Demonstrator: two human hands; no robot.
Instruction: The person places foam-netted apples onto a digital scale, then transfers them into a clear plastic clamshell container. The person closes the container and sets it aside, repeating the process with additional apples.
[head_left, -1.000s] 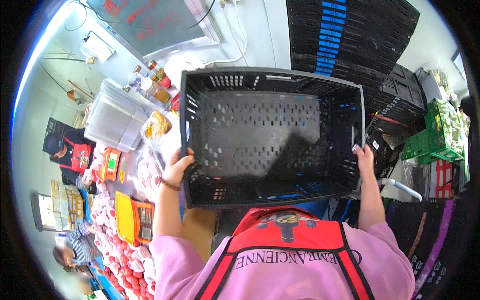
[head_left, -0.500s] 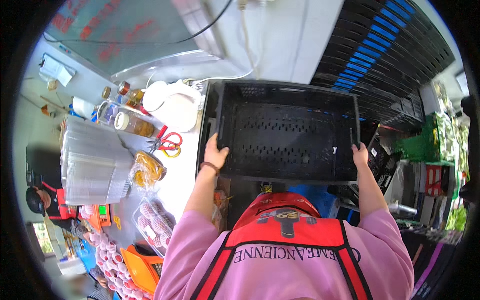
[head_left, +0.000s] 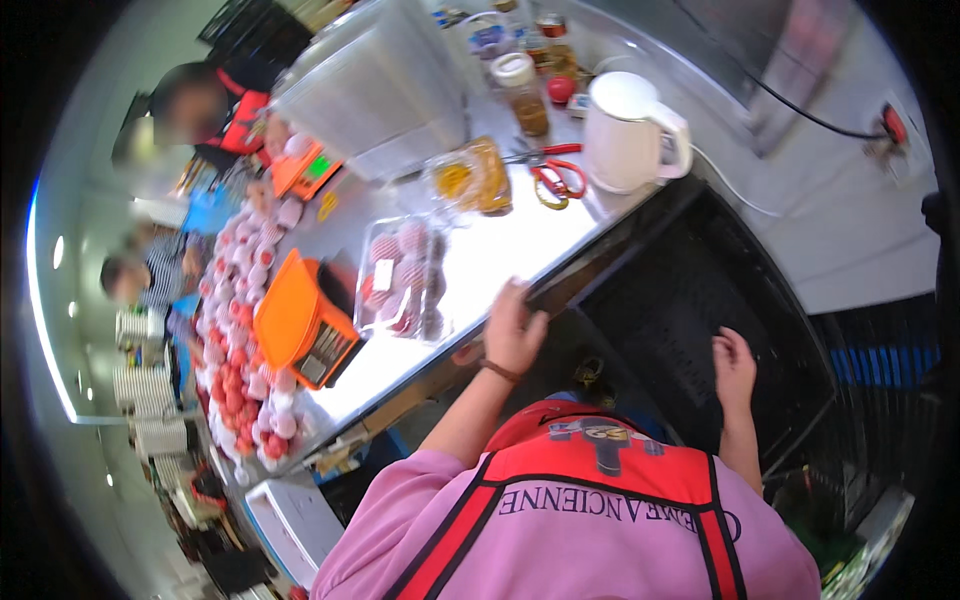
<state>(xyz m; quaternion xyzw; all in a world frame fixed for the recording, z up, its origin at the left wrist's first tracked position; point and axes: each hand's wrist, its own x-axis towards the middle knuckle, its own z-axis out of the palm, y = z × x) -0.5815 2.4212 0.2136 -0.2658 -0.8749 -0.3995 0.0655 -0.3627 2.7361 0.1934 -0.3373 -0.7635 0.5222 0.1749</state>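
Head view: your right hand [head_left: 736,370] hides part of the black crate [head_left: 695,300] beside the desk [head_left: 530,245], and the crate's shaded near side is hard to make out. Your pink shirt [head_left: 560,540] is cut off below. Those right fingers are half-curled over the crate; you cannot tell whether they touch it. Your left hand [head_left: 515,328] has its fingers loosely spread at the desk's edge, contact unclear, near a clear fruit box [head_left: 405,275].

Upside-down dark lettering [head_left: 620,509] on the pink shirt [head_left: 600,560]; a white label [head_left: 383,274] — too small to read — on a clear box [head_left: 433,285]
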